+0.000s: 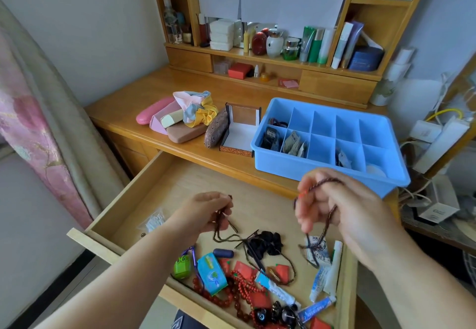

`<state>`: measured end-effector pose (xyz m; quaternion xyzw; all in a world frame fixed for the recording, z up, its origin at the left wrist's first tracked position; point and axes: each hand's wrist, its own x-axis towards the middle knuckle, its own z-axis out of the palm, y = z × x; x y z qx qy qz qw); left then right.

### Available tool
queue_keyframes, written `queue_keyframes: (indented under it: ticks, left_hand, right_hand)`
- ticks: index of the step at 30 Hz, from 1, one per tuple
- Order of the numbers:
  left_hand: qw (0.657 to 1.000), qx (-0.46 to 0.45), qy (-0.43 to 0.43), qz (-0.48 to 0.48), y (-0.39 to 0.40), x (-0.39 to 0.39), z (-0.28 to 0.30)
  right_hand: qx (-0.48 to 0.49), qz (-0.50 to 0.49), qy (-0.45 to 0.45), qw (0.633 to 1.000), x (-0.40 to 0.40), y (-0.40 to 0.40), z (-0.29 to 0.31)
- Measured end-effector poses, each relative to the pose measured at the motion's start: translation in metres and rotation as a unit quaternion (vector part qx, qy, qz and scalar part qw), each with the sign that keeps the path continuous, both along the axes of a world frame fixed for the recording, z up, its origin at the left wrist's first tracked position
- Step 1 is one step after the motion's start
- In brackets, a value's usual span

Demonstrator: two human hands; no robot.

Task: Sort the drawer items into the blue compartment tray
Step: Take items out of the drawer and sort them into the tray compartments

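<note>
With both my left hand (206, 210) and right hand (332, 207) pinching the braided cord (322, 236) above the drawer (164, 189), I should separate tangles slowly.

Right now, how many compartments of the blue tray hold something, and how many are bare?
Holding something: 5
Bare: 5
Total: 10 compartments in the blue tray
</note>
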<state>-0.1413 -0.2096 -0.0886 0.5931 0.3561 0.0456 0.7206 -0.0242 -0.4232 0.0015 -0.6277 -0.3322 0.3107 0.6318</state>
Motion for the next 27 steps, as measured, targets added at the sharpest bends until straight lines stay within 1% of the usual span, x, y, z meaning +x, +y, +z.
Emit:
queue_keyframes:
  ticks: [2, 4, 5, 6, 8, 10, 11, 12, 13, 14, 15, 16, 17, 18, 19, 20, 21, 23, 24, 25, 26, 27]
  left_hand:
    - [1.0, -0.006, 0.02, -0.001, 0.002, -0.002, -0.018]
    - [0.999, 0.003, 0.04, 0.0, 0.001, -0.002, -0.035]
    - [0.997, 0.041, 0.063, -0.006, -0.001, -0.001, -0.042]
    - [0.99, 0.102, 0.091, -0.017, -0.002, -0.001, -0.047]
    - [0.964, 0.23, 0.127, -0.033, -0.002, 0.0, -0.051]
    - [0.947, 0.295, 0.122, -0.031, 0.003, 0.001, -0.046]
    - [0.935, 0.333, 0.12, -0.036, 0.006, 0.001, -0.043]
    - [0.901, 0.403, 0.145, -0.065, 0.007, 0.0, -0.036]
    - [0.837, 0.504, 0.186, -0.1, 0.008, -0.002, -0.031]
    - [0.78, 0.577, 0.204, -0.126, 0.006, -0.003, -0.027]
    - [0.763, 0.605, 0.178, -0.139, 0.002, -0.002, -0.024]
    - [0.792, 0.576, 0.131, -0.158, -0.006, 0.001, -0.018]
    - [0.845, 0.5, 0.059, -0.181, -0.018, 0.005, -0.011]
    - [0.895, 0.394, -0.011, -0.208, -0.032, 0.011, -0.003]
    - [0.923, 0.298, -0.069, -0.233, -0.046, 0.019, 0.0]
    - [0.933, 0.242, -0.109, -0.242, -0.057, 0.026, 0.001]
    - [0.94, 0.228, -0.127, -0.222, -0.065, 0.032, 0.0]
    - [0.945, 0.274, -0.104, -0.143, -0.066, 0.041, -0.003]
    - [0.947, 0.295, -0.078, -0.102, -0.059, 0.042, -0.008]
    - [0.953, 0.292, -0.056, -0.06, -0.051, 0.042, -0.013]
    - [0.965, 0.26, -0.041, -0.009, -0.04, 0.04, -0.017]
    - [0.977, 0.205, -0.029, 0.049, -0.027, 0.037, -0.021]
  right_hand:
    - [0.053, 0.014, 0.022, 0.998, 0.007, -0.002, 0.017]
    - [0.093, 0.015, 0.009, 0.995, 0.015, -0.002, 0.031]
    - [0.103, 0.011, -0.003, 0.995, 0.018, -0.002, 0.036]
    - [0.108, 0.007, -0.016, 0.994, 0.02, -0.003, 0.039]
    - [0.101, -0.002, -0.033, 0.994, 0.022, -0.003, 0.04]
    - [0.052, -0.019, -0.058, 0.997, 0.023, -0.004, 0.032]
    - [0.004, -0.031, -0.093, 0.995, 0.023, -0.004, 0.024]
    - [-0.061, -0.039, -0.151, 0.986, 0.024, -0.004, 0.015]
    - [-0.132, -0.038, -0.217, 0.966, 0.023, -0.004, 0.007]
    - [-0.193, -0.029, -0.262, 0.945, 0.022, -0.003, 0.0]
    - [-0.231, -0.016, -0.275, 0.933, 0.02, -0.002, -0.007]
    - [-0.241, -0.004, -0.254, 0.937, 0.018, 0.0, -0.013]
    - [-0.236, 0.005, -0.221, 0.946, 0.016, 0.003, -0.019]
    - [-0.226, 0.01, -0.194, 0.955, 0.015, 0.006, -0.025]
    - [-0.214, 0.013, -0.175, 0.961, 0.016, 0.009, -0.031]
    - [-0.203, 0.019, -0.161, 0.966, 0.016, 0.011, -0.035]
    - [-0.195, 0.028, -0.145, 0.97, 0.018, 0.012, -0.039]
    - [-0.192, 0.034, -0.125, 0.973, 0.022, 0.009, -0.047]
    - [-0.206, 0.015, -0.142, 0.968, 0.025, 0.005, -0.053]
    - [-0.23, -0.022, -0.187, 0.955, 0.029, 0.001, -0.06]
    - [-0.261, -0.062, -0.243, 0.932, 0.032, -0.003, -0.066]
    - [-0.281, -0.099, -0.277, 0.914, 0.035, -0.008, -0.071]
